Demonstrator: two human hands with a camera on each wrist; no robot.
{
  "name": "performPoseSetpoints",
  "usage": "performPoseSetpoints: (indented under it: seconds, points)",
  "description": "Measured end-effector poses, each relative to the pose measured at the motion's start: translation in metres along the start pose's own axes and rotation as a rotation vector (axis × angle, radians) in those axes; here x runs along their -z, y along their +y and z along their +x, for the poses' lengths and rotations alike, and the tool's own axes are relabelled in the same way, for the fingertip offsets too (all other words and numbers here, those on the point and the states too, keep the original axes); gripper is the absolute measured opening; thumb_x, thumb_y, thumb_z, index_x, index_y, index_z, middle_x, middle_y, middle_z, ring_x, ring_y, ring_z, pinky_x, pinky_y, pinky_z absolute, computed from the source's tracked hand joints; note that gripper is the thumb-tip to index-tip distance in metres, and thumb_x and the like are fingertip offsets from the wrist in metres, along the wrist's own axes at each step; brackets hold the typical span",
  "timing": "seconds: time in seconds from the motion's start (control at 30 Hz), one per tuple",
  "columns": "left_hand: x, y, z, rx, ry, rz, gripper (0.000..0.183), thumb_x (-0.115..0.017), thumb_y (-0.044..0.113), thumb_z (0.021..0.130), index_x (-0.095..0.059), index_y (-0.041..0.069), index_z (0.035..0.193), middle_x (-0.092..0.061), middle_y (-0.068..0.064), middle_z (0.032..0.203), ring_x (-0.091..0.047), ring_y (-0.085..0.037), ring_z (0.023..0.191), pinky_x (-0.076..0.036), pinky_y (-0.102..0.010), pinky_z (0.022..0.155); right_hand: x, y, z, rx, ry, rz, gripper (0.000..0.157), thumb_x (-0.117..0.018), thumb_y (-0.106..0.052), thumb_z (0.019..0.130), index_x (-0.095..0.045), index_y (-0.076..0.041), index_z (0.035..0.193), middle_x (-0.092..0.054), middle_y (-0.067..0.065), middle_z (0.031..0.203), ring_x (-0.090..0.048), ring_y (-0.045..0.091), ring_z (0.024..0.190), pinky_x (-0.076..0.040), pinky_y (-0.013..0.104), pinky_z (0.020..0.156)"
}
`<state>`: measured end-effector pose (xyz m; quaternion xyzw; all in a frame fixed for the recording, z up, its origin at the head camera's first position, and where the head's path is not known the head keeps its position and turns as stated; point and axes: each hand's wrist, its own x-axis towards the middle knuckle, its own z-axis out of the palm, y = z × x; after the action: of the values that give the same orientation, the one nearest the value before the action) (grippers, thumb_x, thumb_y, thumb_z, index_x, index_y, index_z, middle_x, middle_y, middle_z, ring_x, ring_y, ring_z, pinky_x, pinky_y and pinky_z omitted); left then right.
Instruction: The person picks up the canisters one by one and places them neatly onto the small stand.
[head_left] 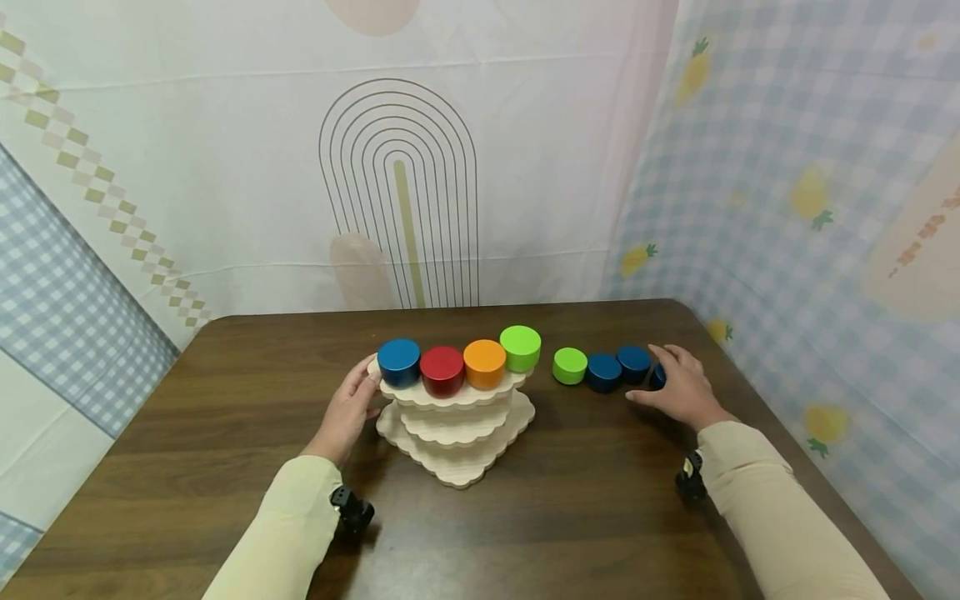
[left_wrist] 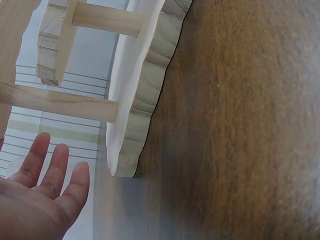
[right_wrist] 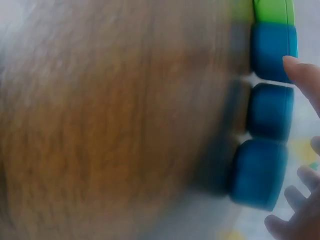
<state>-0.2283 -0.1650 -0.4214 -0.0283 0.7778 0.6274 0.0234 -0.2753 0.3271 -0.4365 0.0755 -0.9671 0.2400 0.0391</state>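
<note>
A: A dark wood-grained table [head_left: 585,508] is backed by a white cloth [head_left: 555,158] printed with nested arches; on the right it is bordered by a blue-checked cloth [head_left: 772,108] patterned with pineapples.

B: Where is the stand placed?

A: The tiered wooden stand [head_left: 457,429] is set near the middle of the table, its scalloped tiers joined by pegs [left_wrist: 60,102]. On its top tier [head_left: 442,402] are borne, from left to right, a blue cylinder [head_left: 398,363], a red cylinder [head_left: 442,372], an orange cylinder [head_left: 484,365] and a large green cylinder [head_left: 521,348].

B: How is the left hand disposed?

A: The left hand [head_left: 348,408] is placed at the left edge of the top tier. Three of its fingers [left_wrist: 54,165] are seen loosely extended and apart in the left wrist view; whether the edge is pinched by the thumb and forefinger cannot be told.

B: And the right hand?

A: The right hand [head_left: 681,387] is held at the right end of a row on the table, with thumb and fingers parted and not closed on a cylinder. The row is formed by a small green cylinder [head_left: 569,366] and three blue ones [head_left: 603,372], the last being partly hidden by the hand in the head view.
</note>
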Motion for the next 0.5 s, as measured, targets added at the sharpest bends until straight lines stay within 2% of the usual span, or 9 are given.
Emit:
performPoseSetpoints:
  seconds: [0.5]
  points:
    - [0.000,0.000,0.000,-0.009,0.003,-0.007,0.052,-0.036,0.039,0.105,-0.028,0.019,0.152,-0.033,-0.015,0.153,-0.039,-0.037,0.133,-0.036,-0.056,0.104,0.000,0.023,0.002,-0.146,-0.043,0.081,0.108,-0.070,-0.054,0.082,-0.013,0.006,0.151,-0.012,0.042,0.146,-0.011,0.063,0.129,-0.025,0.073,0.096]
